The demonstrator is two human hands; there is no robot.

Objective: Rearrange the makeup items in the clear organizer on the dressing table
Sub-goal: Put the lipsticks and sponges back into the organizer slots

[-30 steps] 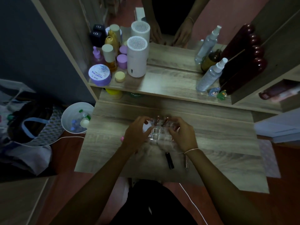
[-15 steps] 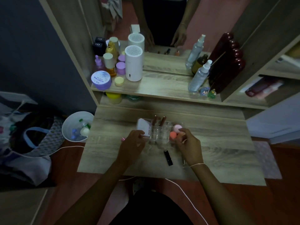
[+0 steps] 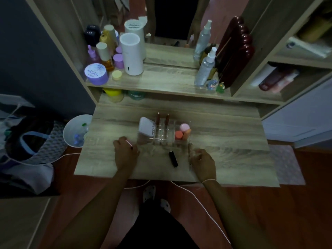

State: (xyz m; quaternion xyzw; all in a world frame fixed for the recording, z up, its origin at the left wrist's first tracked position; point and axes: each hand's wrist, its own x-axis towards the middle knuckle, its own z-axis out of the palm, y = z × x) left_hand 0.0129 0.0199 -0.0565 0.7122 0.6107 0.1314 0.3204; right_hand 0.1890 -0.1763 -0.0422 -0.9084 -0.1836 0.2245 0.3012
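The clear organizer stands mid-table. It holds a white compact on its left, two brown lipstick tubes upright at the back, and a pink sponge and an orange sponge on its right. A black lipstick lies on the table in front of it. My left hand is just left of the organizer, pinching a thin pink pencil. My right hand is at the front right, fingertips closed on a slim brown pencil lying on the wood.
The upper shelf carries a white cylinder, purple jars and bottles on the left and spray bottles on the right. A white bin stands left of the table. A white cord hangs at the front edge.
Both hands have drawn back from the organizer toward the front edge. The left hand now holds the pink pencil and the right has dropped to the slim brown pencil.
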